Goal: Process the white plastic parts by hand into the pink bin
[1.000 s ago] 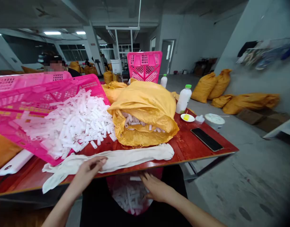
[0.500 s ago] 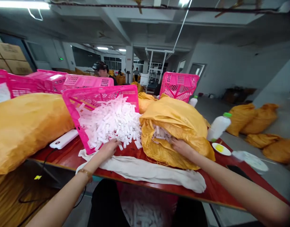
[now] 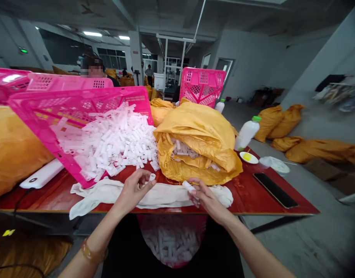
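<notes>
Your left hand and right hand each pinch a white tube, apparently plastic, just above the white cloth on the red worktop; more tubes lie heaped in the tilted pink crate.

I see a hot-pink lattice crate of white tubes beside a mustard-yellow sack on a glossy red bench.

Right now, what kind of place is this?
Probably a factory workroom: a pink crate heaped with small white tubes, a yellow woven sack holding more of them, and a bare concrete floor.
</notes>
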The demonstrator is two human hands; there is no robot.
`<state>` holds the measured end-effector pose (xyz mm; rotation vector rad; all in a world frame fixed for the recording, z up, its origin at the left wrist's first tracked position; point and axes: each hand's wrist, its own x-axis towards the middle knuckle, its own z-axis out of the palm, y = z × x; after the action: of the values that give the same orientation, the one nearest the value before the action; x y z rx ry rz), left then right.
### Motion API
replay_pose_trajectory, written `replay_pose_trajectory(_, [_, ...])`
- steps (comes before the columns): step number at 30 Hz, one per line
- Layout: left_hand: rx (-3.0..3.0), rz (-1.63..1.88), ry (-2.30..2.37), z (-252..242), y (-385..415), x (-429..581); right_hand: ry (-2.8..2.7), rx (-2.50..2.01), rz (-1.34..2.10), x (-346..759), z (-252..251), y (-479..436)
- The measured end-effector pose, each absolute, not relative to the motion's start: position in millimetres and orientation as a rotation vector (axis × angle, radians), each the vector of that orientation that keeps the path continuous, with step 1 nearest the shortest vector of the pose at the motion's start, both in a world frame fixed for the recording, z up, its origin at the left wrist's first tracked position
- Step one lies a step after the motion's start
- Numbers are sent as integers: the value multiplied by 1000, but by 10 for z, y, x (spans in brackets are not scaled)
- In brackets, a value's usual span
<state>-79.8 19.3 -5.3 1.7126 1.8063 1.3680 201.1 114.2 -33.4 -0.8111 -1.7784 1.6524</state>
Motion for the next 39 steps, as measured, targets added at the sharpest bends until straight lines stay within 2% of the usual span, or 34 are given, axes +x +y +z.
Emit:
replay_pose_trajectory(3, [1502, 1399, 1671, -30, 140, -361, -1580, -749, 1945, 1940, -391, 811])
replay_pose_trajectory(11, [1442, 1298, 1593, -27, 101, 144, -1598, -676, 1932, 2141, -399, 670])
replay_pose_trajectory(16, [1380, 1508, 1705, 13, 84, 273, -1658, -662, 1871, 2116, -406, 656])
replay_pose_trajectory(18, [1401, 1490, 1756, 20, 51, 286, -1692, -654, 1850, 2091, -405, 656])
replay_pose_trajectory(21, [1473, 1363, 1833, 25, -20, 256, -1875, -677, 1608, 2093, -421, 656])
replay_pose_trajectory(26, [1470, 1125, 1714, -58, -25, 248, -2366, -843, 795, 2129, -475, 629])
replay_pose_trajectory(28, [1393, 1118, 1638, -132, 10, 280, -2389, -860, 738, 2142, -455, 621])
replay_pose_trajectory(30, [1340, 1143, 1577, -192, 34, 289, -2315, -799, 959, 2165, -404, 620])
replay_pose_trajectory(33, [1354, 1187, 1516, -203, 30, 226, -2093, -664, 1466, 2199, -320, 618])
replay_pose_trajectory(37, [1552, 1176, 1475, -106, -11, 126, -1596, -554, 2220, 2161, -268, 602])
replay_pose_trajectory(39, [1623, 1146, 1443, -62, -26, 115, -1363, -508, 2476, 2122, -264, 606])
